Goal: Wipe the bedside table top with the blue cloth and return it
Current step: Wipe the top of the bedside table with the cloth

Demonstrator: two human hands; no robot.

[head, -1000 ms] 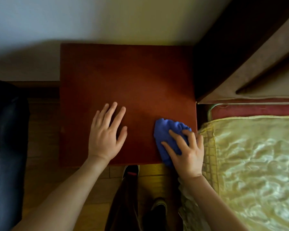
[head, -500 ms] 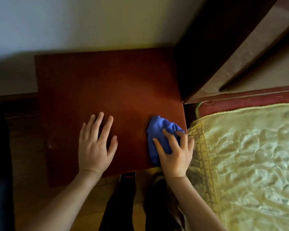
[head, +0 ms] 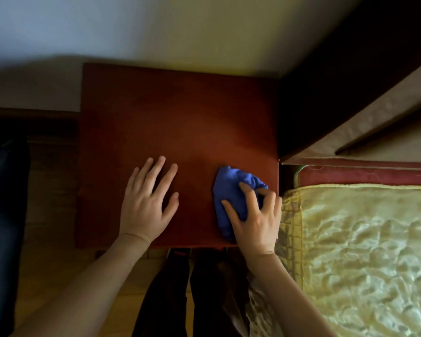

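The blue cloth [head: 233,198] lies bunched on the bedside table top [head: 175,122], in its near right corner, at about four o'clock from the top's middle; its long axis runs from roughly one o'clock down to seven o'clock, the wider crumpled end toward the bed [head: 365,251], the narrower end reaching almost to the near edge of the top. The right hand [head: 255,227] rests over the lower right part of the cloth, wrist at six o'clock and fingers pointing toward twelve; the fingers are spread and curled, tips pressing into the fabric, thumb out along the cloth's left side; whether they pinch the cloth or merely press it flat, I cannot tell. The left hand [head: 146,205] lies palm down on the bare wood at about seven o'clock from the top's middle, well apart from the cloth; its fingers are straight and fanned slightly apart, pointing toward one o'clock, thumb out to the right; the forearm comes in from seven o'clock. The cloth sits just beside the top's right edge; the quilted bed lies beyond that edge at three o'clock.
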